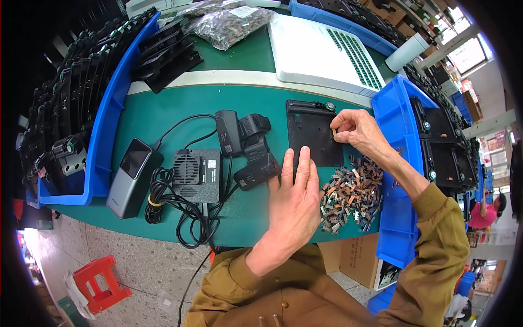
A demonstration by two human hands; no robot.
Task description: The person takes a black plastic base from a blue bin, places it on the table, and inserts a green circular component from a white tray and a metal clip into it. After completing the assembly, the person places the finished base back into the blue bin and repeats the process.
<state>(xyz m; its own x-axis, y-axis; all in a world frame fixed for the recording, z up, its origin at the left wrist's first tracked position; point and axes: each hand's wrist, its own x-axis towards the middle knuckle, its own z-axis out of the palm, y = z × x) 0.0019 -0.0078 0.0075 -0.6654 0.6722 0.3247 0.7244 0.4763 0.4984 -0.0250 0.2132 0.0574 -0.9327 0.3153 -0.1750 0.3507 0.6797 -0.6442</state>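
Note:
A flat black panel (313,133) with a rod along its far edge and a round fitting at the far right corner lies on the green mat. My right hand (357,131) is over the panel's right edge, thumb and forefinger pinched on a small brown clip-like part (334,132). My left hand (297,199) is spread, its fingertips on the panel's near left corner. Between my hands and nearer to me is a loose heap of small brown, black and silvery parts (351,196), which look like the pinched one.
Blue bins of black panels stand left (103,120) and right (400,229). Left of my hand are a grey power bank (133,180), a black fan unit (196,174), coiled cables and black strapped devices (242,133). Behind lie a white tray (305,49) and bagged parts (229,27).

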